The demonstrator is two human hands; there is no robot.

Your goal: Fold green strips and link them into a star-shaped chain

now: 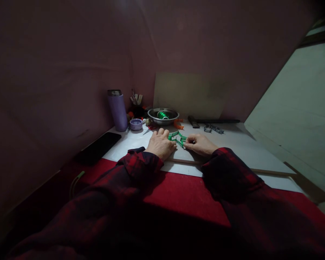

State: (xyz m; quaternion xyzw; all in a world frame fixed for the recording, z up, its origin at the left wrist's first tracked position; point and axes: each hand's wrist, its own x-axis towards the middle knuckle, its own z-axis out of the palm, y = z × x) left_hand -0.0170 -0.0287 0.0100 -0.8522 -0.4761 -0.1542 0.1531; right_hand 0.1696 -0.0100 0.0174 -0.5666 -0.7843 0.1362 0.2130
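Note:
A small green zigzag piece wrapped in green thread [178,137] lies on the white board [233,148] between my hands. My left hand [160,144] rests palm down on the board, fingers curled, touching the piece's left end. My right hand [200,143] is closed in a pinch on the piece's right end. Both arms wear red and black checked sleeves.
At the back stand a purple tumbler [117,110], a small purple cup [136,124], a pot of sticks [137,103], and a metal bowl [163,116] holding a green spool [162,115]. A hammer [212,121], metal clips [213,128], orange bits [178,124], red-handled scissors [149,129] and a black phone [98,147] lie nearby.

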